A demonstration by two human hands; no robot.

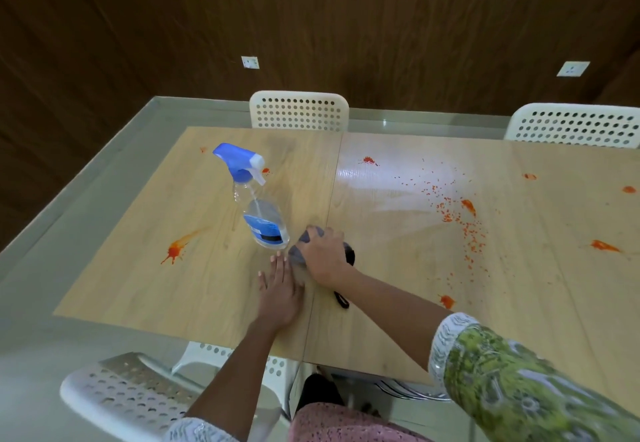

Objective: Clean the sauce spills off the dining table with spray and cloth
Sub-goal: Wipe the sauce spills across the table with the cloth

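Cloth (pixel 300 248) lies bunched mid-table under the right hand (pixel 325 258), fingers curled over it; the nearest scattered sauce specks (pixel 464 225) lie to its right, left hand (pixel 278 294) flat on the table (pixel 173 289), spray bottle (pixel 254 195) just beyond

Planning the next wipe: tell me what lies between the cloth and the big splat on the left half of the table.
In the head view, only bare wood lies between the grey cloth and the big splat; the spray bottle stands just beyond that line.
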